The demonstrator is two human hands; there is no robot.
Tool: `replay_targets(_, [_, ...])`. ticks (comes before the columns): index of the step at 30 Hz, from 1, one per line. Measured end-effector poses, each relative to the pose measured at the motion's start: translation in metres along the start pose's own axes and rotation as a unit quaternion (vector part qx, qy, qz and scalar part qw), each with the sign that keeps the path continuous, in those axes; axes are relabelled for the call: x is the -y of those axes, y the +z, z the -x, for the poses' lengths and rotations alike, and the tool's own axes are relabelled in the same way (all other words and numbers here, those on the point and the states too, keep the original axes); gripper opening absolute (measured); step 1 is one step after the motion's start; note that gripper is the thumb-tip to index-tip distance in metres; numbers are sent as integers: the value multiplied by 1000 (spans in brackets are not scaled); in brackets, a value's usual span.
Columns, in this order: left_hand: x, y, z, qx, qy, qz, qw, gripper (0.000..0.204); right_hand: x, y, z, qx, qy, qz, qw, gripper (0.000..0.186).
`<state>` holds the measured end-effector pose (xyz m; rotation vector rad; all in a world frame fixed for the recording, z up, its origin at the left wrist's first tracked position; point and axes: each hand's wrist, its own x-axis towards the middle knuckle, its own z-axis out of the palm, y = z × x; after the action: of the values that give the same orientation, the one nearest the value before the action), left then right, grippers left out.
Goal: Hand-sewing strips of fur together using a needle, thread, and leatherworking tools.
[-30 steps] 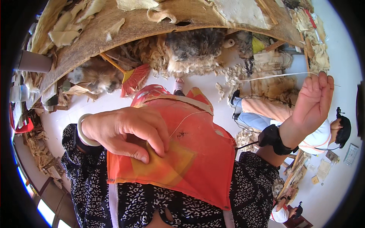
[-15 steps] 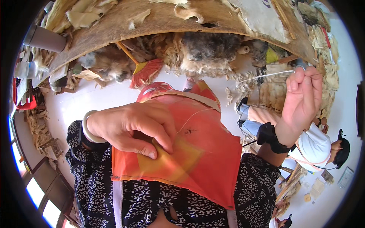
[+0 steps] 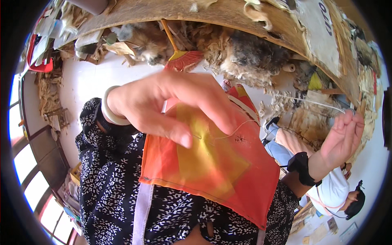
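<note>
A red apron [image 3: 255, 175] with a large yellow star shape [image 3: 212, 161] covers my front. My left hand [image 3: 171, 104], with a pale bangle [image 3: 109, 107] at the wrist, hovers over it. Thumb and fingers are apart with nothing seen between them. Beside the thumb, a small thin line [image 3: 197, 136] shows on the yellow cloth; I cannot tell whether it is a needle or a stitch. A fine thread [image 3: 239, 127] curves rightward from there. Raised at the far right, my right hand [image 3: 343, 132] pinches a white thread [image 3: 314, 103] that stretches off to the left.
A long wooden board [image 3: 196, 16] with pale hide scraps runs across the far side. Beneath it lie furs [image 3: 249, 53] and a red broom [image 3: 183, 60]. At the right sits another person in a white top [image 3: 335, 192]. Windows [image 3: 34, 179] line the left.
My left hand has let go of the yellow part of the apron and lifted, its fingers spreading. My right hand still pinches the thread. The whole view has shifted.
</note>
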<state>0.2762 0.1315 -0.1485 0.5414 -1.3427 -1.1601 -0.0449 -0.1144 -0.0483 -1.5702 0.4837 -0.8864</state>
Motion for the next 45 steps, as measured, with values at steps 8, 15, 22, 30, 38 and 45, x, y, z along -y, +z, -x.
replay_targets(8, [0, -2, 12, 138, -54, -72, 986, 44, 0, -5, -5, 18, 3, -1, 1000, 15])
replay_targets(15, [-18, -3, 25, 41, -186, -67, 979, 43, -14, 8, -3, 29, 16, 5, 999, 15])
replay_targets(22, [9, 21, 8, 67, -22, -31, 997, 57, -24, 19, -4, 29, 16, 4, 999, 14])
replay_targets(30, [-26, -13, 21, 125, -301, -69, 943, 69, -29, 13, 9, 27, 4, 0, 1000, 14])
replay_targets(38, [34, -5, -7, 120, -145, -152, 970, 30, -41, 7, 18, 6, 23, -33, 999, 14])
replay_targets(45, [17, -33, 4, 95, -235, -177, 951, 7, -42, 2, 25, 5, 27, -60, 998, 14])
